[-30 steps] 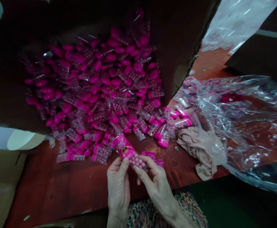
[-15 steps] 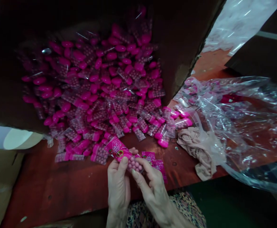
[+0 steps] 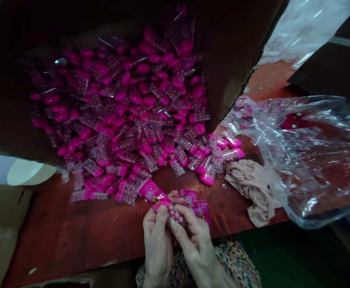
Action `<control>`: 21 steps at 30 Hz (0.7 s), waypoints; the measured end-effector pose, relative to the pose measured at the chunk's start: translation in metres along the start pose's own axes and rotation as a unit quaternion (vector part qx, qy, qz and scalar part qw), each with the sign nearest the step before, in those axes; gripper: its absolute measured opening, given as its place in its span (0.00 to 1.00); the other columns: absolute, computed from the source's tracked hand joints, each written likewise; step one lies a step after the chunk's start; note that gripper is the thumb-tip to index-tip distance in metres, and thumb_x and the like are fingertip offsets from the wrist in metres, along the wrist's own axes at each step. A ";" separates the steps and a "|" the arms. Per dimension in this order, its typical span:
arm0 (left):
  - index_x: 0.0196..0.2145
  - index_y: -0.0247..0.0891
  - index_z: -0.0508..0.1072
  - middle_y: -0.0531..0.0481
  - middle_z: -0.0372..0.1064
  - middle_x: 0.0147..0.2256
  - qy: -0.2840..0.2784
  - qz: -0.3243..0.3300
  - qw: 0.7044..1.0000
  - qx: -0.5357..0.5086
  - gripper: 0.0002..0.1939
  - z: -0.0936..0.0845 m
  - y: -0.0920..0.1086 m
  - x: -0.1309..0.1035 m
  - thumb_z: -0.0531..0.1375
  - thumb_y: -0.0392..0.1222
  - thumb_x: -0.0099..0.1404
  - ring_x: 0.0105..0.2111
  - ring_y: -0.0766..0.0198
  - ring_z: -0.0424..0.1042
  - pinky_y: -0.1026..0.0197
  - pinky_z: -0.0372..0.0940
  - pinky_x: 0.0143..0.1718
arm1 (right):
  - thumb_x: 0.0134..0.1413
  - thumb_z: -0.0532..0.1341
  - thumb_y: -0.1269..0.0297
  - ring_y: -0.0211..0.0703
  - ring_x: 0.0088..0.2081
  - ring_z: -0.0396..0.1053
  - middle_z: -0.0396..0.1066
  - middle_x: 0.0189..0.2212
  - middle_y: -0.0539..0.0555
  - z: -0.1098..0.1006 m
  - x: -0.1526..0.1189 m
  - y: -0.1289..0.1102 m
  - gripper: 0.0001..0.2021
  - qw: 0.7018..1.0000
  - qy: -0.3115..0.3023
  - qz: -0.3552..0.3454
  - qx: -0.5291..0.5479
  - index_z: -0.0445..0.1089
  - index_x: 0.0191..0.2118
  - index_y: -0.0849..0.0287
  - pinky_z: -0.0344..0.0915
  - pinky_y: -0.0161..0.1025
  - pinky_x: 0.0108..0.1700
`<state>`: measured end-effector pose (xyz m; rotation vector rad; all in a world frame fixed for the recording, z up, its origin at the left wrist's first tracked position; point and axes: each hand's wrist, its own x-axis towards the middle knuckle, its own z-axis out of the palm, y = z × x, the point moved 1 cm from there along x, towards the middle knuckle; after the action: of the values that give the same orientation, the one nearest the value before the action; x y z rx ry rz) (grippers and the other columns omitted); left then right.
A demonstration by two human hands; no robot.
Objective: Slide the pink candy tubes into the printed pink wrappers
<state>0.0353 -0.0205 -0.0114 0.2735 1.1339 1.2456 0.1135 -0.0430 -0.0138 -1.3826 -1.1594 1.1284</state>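
Note:
Between both hands is a small clear candy container (image 3: 175, 213) filled with pink balls, tilted with its ball end toward my right hand. A printed pink sleeve (image 3: 152, 193) covers its other end and sticks out to the upper left. My left hand (image 3: 158, 242) is closed on the sleeved part, thumb on top. The fingers of my right hand (image 3: 195, 237) pinch the ball-filled end. Just beyond my right hand, several flat printed pink sleeves (image 3: 201, 208) lie on the red-brown table (image 3: 100, 228). Past my hands spreads a large heap of similar pink-capped containers (image 3: 127, 132).
A big cardboard box (image 3: 235, 60) on its side holds most of the heap, which spills out front. To the right are a crumpled beige cloth (image 3: 247, 180) and a clear plastic bag (image 3: 307, 172). A white bowl (image 3: 28, 173) and cardboard (image 3: 4, 228) are at left.
Both hands, still gripping the candy container, have shifted slightly right and down in the view. The plastic bag's near edge at the right has changed shape a little.

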 end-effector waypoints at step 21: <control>0.38 0.34 0.77 0.39 0.75 0.38 -0.068 0.024 0.997 0.024 0.13 0.000 0.005 0.001 0.60 0.44 0.58 0.43 0.53 0.72 0.52 0.64 0.48 | 0.58 0.54 0.60 0.45 0.38 0.72 0.74 0.40 0.57 -0.004 0.002 -0.005 0.13 0.999 -0.004 0.039 0.000 0.68 0.45 0.59 0.69 0.38 0.41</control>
<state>0.0325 -0.0180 -0.0086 0.4170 1.0456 1.2250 0.1176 -0.0407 -0.0090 -1.4352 -1.1197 1.1882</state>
